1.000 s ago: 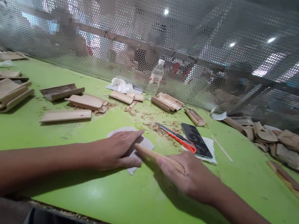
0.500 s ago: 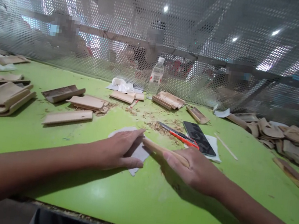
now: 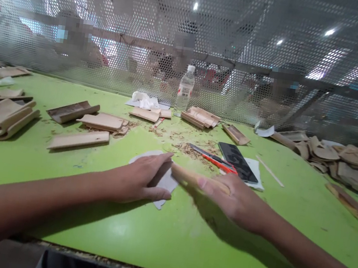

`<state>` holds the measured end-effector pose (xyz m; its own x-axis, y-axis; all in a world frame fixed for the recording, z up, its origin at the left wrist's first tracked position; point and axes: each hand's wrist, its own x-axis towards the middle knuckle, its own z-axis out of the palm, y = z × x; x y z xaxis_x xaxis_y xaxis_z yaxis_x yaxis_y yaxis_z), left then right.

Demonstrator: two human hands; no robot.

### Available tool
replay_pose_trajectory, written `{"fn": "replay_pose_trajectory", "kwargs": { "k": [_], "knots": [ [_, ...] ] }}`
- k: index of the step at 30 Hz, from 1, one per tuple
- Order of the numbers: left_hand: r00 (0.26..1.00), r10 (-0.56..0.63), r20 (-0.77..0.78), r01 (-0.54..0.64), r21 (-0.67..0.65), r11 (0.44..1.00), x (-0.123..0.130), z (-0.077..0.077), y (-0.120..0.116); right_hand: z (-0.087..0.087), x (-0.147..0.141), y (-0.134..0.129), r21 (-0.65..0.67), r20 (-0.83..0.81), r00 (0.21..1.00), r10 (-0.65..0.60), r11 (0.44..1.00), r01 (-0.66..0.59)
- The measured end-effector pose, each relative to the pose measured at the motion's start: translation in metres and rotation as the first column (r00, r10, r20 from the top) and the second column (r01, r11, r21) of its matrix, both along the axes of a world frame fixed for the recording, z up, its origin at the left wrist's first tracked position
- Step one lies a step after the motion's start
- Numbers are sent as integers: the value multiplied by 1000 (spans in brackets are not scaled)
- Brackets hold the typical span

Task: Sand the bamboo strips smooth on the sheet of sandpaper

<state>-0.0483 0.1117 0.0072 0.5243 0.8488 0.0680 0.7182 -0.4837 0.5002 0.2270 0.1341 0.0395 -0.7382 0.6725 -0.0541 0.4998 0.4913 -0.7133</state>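
Note:
My left hand rests on a pale sheet, perhaps sandpaper, fingers stretched out and thumb apart, pressing it to the green table. In my right hand is a curved bamboo piece, gripped at its near end with thumb on top. Its far end sits over the sheet's right edge, close to my left fingertips; whether it touches the sheet I cannot tell. Just beyond my right hand lie an orange utility knife with its blade out and a dark phone on white paper.
Cut bamboo pieces lie at left, with a larger pile at right. Shavings are scattered mid-table. A water bottle stands at the back before a perforated metal screen; people are seen behind it.
The bamboo piece has tilted slightly in my right hand, and that hand has shifted a little to the right and up. My left hand stays on the sheet. The view has moved slightly.

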Motion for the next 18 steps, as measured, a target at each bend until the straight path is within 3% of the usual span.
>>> {"fn": "replay_pose_trajectory", "kwargs": {
  "k": [5,9,11,15,18],
  "knots": [
    [1000,2,13,-2,1,1000,1,2,0,4,-3,-6,110,83,997,8,994,-17],
    [1000,-5,13,5,-11,1000,1,2,0,7,-4,-6,140,132,987,94,984,-112],
    [1000,-4,21,4,0,1000,1,1,0,9,-3,-5,162,136,989,56,984,-78],
    [1000,-4,24,4,-7,1000,1,1,0,10,1,1,-22,95,996,0,1000,2],
    [1000,8,22,-8,-3,1000,2,2,0,8,1,8,-66,24,999,-45,997,47]
  ]
}}
